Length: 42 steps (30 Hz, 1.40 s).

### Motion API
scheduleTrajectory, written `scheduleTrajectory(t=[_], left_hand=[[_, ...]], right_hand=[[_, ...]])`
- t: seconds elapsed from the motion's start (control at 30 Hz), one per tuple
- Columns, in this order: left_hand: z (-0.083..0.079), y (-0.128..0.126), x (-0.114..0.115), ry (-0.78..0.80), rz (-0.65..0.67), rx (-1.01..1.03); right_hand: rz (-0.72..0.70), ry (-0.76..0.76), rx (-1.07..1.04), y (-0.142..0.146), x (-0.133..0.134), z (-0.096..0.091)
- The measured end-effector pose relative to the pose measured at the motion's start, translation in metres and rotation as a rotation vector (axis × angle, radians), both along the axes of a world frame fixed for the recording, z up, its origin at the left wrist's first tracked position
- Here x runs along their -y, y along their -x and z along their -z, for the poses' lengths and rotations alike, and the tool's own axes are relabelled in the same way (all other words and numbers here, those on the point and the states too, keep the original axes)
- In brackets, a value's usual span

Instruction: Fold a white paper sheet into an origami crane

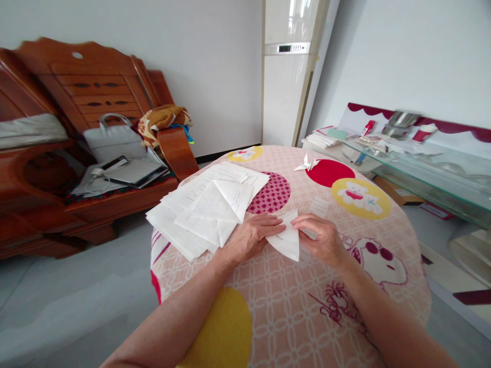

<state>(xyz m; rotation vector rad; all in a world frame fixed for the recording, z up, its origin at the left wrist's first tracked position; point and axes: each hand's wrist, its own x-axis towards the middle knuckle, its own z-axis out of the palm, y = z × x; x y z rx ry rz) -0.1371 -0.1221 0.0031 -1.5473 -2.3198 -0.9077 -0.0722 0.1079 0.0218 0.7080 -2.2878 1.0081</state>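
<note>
A folded white paper triangle (287, 237) lies on a round table under a pink patterned cloth (291, 306). My left hand (251, 236) rests flat on the paper's left part, fingers stretched out and pressing it down. My right hand (320, 236) is curled at the paper's right edge, fingertips pinching the fold. To the left of my hands lies a loose pile of white printed sheets (205, 207), some folded into triangles. A small folded white paper figure (307, 162) sits at the table's far side.
A wooden bench (76, 153) at the left holds a grey bag (113, 138), papers and a blanket. A tall white air conditioner (287, 71) stands at the back wall. A glass-topped shelf (422, 158) with cups, a metal pot and books is on the right.
</note>
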Motion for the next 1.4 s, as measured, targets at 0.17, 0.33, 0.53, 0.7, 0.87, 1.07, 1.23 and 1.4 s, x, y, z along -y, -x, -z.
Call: scheduleTrajectory(t=[0.17, 0.33, 0.53, 0.7, 0.87, 1.07, 1.23, 1.4], left_hand=[[0.000, -0.004, -0.002, 0.132, 0.052, 0.061], [0.001, -0.007, -0.003, 0.196, 0.120, 0.099], [-0.001, -0.006, -0.003, 0.232, 0.159, 0.114], [-0.004, -0.003, -0.002, 0.233, 0.141, 0.149], [-0.006, -0.002, -0.001, 0.248, 0.101, 0.182], [-0.007, 0.000, -0.001, 0.208, 0.111, 0.274], [-0.006, 0.000, -0.002, 0.140, 0.044, 0.428], [0.000, 0.003, -0.006, 0.082, -0.131, 0.569]], right_hand=[[-0.044, -0.202, 0.208, 0.003, -0.011, 0.002], [-0.096, -0.412, 0.383, 0.003, -0.019, 0.005], [-0.184, -0.493, 0.454, -0.004, -0.019, -0.001], [-0.240, -0.511, 0.516, -0.005, -0.015, -0.008], [-0.280, -0.511, 0.566, -0.007, -0.016, -0.010], [-0.283, -0.451, 0.590, -0.013, -0.007, -0.017], [-0.163, -0.194, 0.686, -0.008, -0.007, -0.011], [-0.035, 0.222, 0.907, 0.004, -0.007, 0.008]])
